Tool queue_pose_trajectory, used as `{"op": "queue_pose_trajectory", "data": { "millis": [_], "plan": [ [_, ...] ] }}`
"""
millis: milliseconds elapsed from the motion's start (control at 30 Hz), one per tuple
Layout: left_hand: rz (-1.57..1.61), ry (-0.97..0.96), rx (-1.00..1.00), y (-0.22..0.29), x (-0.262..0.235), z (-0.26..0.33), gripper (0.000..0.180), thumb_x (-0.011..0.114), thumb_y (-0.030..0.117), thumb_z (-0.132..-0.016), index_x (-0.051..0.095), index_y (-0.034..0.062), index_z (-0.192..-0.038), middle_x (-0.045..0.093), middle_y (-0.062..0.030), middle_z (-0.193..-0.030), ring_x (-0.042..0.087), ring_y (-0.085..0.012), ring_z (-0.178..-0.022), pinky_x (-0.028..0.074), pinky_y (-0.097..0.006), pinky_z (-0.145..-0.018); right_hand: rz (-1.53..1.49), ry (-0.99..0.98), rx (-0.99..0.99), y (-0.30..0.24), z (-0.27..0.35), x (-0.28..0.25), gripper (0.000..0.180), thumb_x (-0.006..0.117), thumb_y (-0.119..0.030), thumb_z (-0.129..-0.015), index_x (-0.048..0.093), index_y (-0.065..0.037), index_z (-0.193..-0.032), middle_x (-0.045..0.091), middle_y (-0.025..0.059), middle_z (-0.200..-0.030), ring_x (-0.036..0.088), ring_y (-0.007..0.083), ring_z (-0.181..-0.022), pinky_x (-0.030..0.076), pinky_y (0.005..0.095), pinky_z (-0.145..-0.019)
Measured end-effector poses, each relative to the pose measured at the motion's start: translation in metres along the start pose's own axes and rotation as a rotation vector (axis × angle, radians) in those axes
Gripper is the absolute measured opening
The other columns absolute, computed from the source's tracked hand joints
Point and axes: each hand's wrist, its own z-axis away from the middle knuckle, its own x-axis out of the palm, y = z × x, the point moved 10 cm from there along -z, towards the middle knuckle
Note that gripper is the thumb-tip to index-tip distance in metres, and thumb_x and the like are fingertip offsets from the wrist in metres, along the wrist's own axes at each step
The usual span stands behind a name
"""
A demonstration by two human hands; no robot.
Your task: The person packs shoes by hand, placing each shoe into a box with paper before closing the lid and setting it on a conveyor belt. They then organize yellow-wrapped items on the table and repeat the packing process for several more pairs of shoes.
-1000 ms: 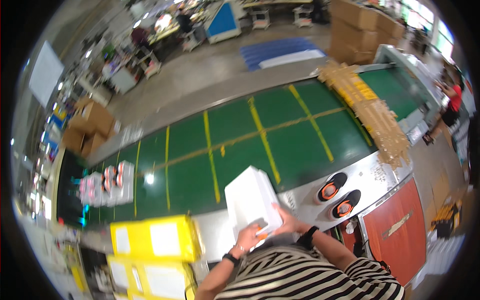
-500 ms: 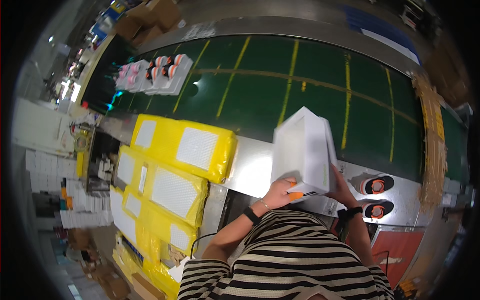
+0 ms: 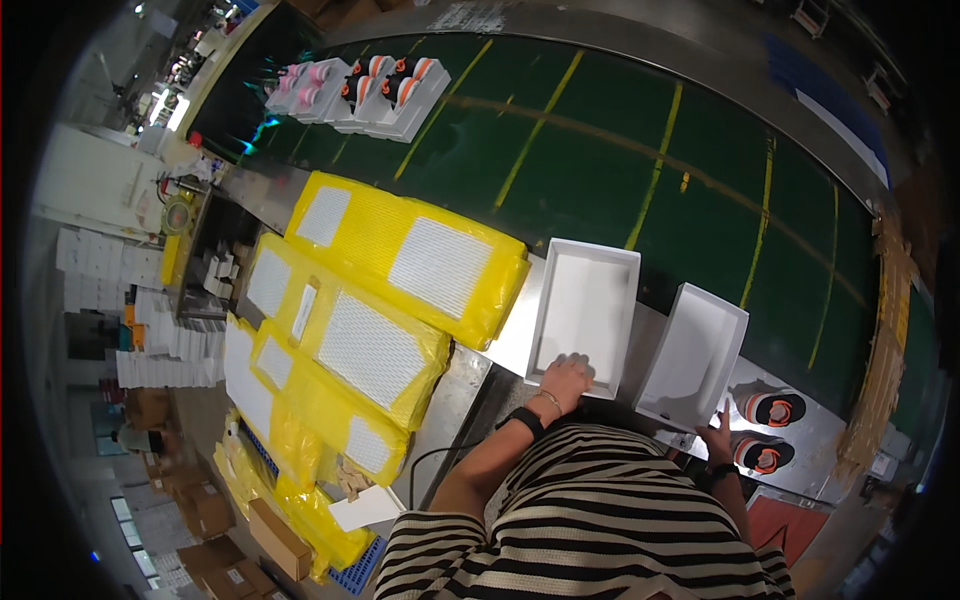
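Note:
Two white cardboard shoebox parts lie side by side, their hollow sides up. My left hand reaches over the near wall of the left tray, its fingers curled inside and gripping the edge. Beside the near right corner of the right tray is my right hand, its fingers apart and holding nothing. Just right of that hand, a dark shoe with orange trim and its mate rest on the shiny metal ledge.
Yellow-wrapped packs are spread on my left. Ahead runs a green conveyor belt with yellow lines. Boxes carrying dark-orange shoes and pink shoes stand at its far left. Flattened cardboard covers the right edge.
The white box parts, held together upright before, are now apart and lying hollow side up. My right hand has let go. An orange item by my left hand no longer shows.

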Motion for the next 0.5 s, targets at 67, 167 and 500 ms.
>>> {"op": "queue_pose_trajectory", "data": {
  "millis": [67,167,500],
  "plan": [
    [0.099,0.163,0.108,0.004,-0.049,-0.005,0.026,0.072,0.021,-0.072,0.067,0.0109,-0.096,0.062,-0.0082,-0.105,0.06,-0.0271,-0.098,0.047,-0.041,-0.086,0.175,0.216,-0.067,0.0,-0.011,-0.044,0.099,0.065,0.012,-0.069,0.015,-0.015,-0.151,0.031,0.0166,-0.146,0.041,0.0298,-0.127,0.041,0.0353,-0.1],
    [0.408,0.433,0.113,-0.075,-0.099,-0.002,0.037,0.073,0.027,-0.075,0.065,0.0084,-0.105,0.063,-0.0135,-0.107,0.06,-0.0303,-0.098,0.049,-0.04,-0.084,0.231,0.311,-0.395,-0.07,-0.005,-0.036,0.085,0.064,0.007,-0.076,0.025,-0.013,-0.148,0.033,0.0175,-0.145,0.04,0.029,-0.127,0.037,0.0343,-0.102],
    [0.394,0.804,-0.732,-0.408,-0.075,0.084,0.027,0.074,0.024,-0.078,0.062,0.0027,-0.09,0.064,-0.0153,-0.09,0.06,-0.0356,-0.083,0.048,-0.041,-0.076,0.096,-0.273,-0.285,-0.22,0.0,0.207,0.041,0.059,-0.006,-0.089,0.052,-0.008,-0.13,0.062,0.0043,-0.107,0.059,0.0125,-0.09,0.048,0.0276,-0.08]
  ]
}}
